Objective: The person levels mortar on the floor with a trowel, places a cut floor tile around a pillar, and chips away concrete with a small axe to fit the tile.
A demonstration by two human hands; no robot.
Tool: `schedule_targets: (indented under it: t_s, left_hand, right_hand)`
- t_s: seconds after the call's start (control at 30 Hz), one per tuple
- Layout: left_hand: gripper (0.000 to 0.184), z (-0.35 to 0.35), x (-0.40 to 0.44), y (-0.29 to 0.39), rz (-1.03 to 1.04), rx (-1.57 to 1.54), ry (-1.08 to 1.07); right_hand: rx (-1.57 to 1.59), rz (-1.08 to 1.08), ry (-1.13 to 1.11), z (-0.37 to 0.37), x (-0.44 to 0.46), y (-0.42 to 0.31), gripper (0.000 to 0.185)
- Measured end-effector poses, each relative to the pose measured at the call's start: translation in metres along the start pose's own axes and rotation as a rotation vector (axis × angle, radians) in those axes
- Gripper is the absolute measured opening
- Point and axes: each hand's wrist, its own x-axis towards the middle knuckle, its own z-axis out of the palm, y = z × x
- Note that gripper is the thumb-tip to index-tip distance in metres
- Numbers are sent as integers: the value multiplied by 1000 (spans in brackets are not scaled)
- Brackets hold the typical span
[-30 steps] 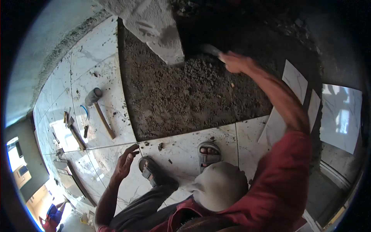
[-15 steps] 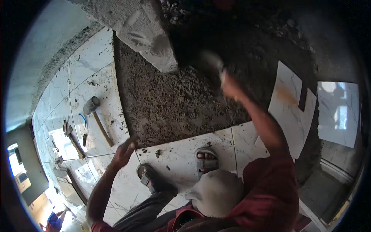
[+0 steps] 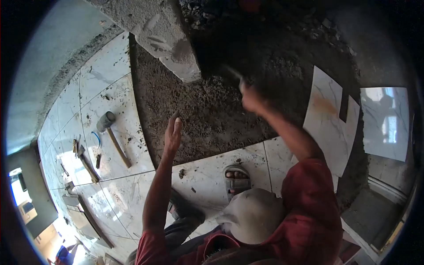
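My right hand (image 3: pixel 252 98) is closed round the handle of a trowel (image 3: pixel 232 72), whose blurred blade reaches into the dark part of the mortar bed (image 3: pixel 212 119). Empty, with its fingers stretched out, my left hand (image 3: pixel 173 132) hovers over the near left part of that bed. White marbled floor tiles (image 3: pixel 108 88) border the mortar on the left and along the near side. A rough concrete block or column (image 3: pixel 165 42) juts in from the top, left of the trowel.
A rubber mallet (image 3: pixel 114 137), a hammer (image 3: pixel 87 164) and small tools lie on the left tiles. At right are a notched tile (image 3: pixel 324 115) and another tile (image 3: pixel 385 123). Rubble (image 3: pixel 329 31) lies at top right. Part of another person (image 3: pixel 65 255) shows at bottom left.
My left hand has moved up and right, from the tiles to over the mortar. My right hand has shifted left with the trowel.
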Motion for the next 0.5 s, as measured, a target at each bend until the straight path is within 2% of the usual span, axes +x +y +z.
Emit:
schedule_targets:
  t_s: [0.07,0.1,0.17,0.23,0.3,0.33,0.4,0.47,0.5]
  left_hand:
    - [61,10,-8,6,-18,29,47]
    - [61,14,-7,8,-23,-41,70]
    - [62,18,-4,1,-37,-111,88]
    - [64,23,-5,-18,-45,-233,56]
    - [64,30,-10,-17,-53,-284,47]
    - [65,34,-16,-17,-62,-335,26]
    - [65,32,-22,-14,-120,-293,3]
    - [64,30,-28,-15,-39,-298,16]
    - [64,29,-29,-18,-43,-302,14]
  right_hand:
    - [-179,-109,31,6,-46,-17,40]
    - [-46,-248,-26,30,-49,13,36]
    - [90,-385,-94,18,-48,25,33]
    - [173,213,-287,-60,-34,9,32]
    - [95,182,-135,-28,14,83,29]
    - [17,288,-58,-34,37,99,31]
    - [-3,395,56,-69,69,115,36]
    - [57,398,72,-87,67,111,38]
    - [25,293,113,-87,56,105,40]
